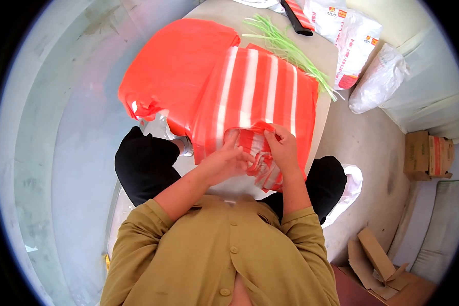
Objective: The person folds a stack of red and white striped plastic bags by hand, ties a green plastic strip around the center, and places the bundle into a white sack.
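Observation:
A red-and-white striped plastic bag [257,84] lies flat over the near part of the table, its near end gathered into crumpled folds. My right hand [283,148] pinches the upper edge of those folds between thumb and fingers. At the left of the folds is my left hand [224,160], its digits spread apart and loosely bent; one reaches up against the plastic at the opening, and its tip is partly covered. Beside the striped bag, a bulging plain red plastic bag [176,61] rests on the table's left side.
Green plastic strips [290,48] lie across the far right of the table [327,56], near a black-and-red object [298,18]. White printed bags [354,48] and a clear bundle [378,79] are beyond. Cardboard boxes [418,155] and torn cardboard [375,262] stand at right.

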The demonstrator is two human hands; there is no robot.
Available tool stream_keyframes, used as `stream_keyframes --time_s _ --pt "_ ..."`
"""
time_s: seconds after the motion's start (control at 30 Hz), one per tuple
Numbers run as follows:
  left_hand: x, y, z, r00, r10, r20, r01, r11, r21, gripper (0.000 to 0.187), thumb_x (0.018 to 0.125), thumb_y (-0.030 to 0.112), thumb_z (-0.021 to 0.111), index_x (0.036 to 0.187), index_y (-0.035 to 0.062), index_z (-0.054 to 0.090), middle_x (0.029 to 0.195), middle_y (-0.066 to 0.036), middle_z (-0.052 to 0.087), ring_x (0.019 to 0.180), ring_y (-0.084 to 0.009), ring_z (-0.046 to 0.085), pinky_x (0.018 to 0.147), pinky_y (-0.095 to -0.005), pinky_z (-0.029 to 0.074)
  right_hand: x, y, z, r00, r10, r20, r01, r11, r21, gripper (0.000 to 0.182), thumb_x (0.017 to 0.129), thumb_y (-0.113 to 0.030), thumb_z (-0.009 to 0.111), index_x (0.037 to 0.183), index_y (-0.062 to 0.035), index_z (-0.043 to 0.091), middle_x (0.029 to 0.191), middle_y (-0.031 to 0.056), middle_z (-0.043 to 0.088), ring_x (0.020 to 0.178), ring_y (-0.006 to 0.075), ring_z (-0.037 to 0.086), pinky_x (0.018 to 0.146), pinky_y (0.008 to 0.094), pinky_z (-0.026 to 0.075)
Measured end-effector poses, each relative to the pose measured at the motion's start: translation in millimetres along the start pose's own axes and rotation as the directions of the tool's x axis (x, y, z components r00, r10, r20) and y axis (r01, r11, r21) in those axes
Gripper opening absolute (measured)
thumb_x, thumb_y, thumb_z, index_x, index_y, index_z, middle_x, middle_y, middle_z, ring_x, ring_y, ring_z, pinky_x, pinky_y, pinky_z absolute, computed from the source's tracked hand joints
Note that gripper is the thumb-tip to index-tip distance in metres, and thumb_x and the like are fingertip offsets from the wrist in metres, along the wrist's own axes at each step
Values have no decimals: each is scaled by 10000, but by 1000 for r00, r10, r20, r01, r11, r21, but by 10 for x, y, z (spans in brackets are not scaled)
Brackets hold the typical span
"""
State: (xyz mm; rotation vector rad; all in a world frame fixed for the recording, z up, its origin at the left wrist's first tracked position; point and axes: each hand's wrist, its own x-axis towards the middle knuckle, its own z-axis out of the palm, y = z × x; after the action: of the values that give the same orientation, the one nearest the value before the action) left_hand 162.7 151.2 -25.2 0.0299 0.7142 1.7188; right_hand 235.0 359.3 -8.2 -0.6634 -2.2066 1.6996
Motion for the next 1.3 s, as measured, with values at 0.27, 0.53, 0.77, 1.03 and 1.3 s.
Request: stream_keyframes --time_s 0.27,0.53,0.77,1.03,1.3 --pt "187 -85 -54 988 151 -4 -150 977 -149 812 1080 151 524 1601 376 -58 1252 -130 625 905 -189 656 810 -404 582 33 157 0 999 -42 -30 43 999 24 227 988 -115 688 1170 14 730 1045 57 727 950 116 650 851 274 518" --pt "-102 -173 -11 886 400 -233 -405 914 28 599 1077 127 502 1546 270 158 1271 -110 568 1014 -178 623 897 -394 561 51 226 -7 1000 -15 -23 17 998 56 215 996 -109 681 1171 7 731 1016 31 717 928 102 636 840 262 509" --pt "-226 -144 -407 815 480 -325 -545 825 -149 296 1078 291 576 1350 185 533 1244 -43 643 1082 -178 633 937 -381 534 -40 200 -62 993 -100 62 102 994 -27 221 974 -99 691 1167 1 734 1104 68 714 1020 154 648 879 285 522" --pt "-329 -48 -490 787 469 -401 -575 794 -199 296 1071 337 589 1286 135 608 1234 1 686 1069 -167 640 892 -355 517 -131 -207 -84 863 -284 418 446 818 -364 385 973 -219 676 1300 -15 670 1315 143 683 1269 316 590 1058 396 480" --pt "-379 -14 -615 720 481 -500 -612 781 -130 333 1068 217 590 1381 111 547 1315 -70 661 1129 -201 655 904 -353 553 197 2 691 922 -174 346 233 963 -138 428 1091 -210 499 1465 -3 527 1360 154 664 1309 252 592 1108 358 445"
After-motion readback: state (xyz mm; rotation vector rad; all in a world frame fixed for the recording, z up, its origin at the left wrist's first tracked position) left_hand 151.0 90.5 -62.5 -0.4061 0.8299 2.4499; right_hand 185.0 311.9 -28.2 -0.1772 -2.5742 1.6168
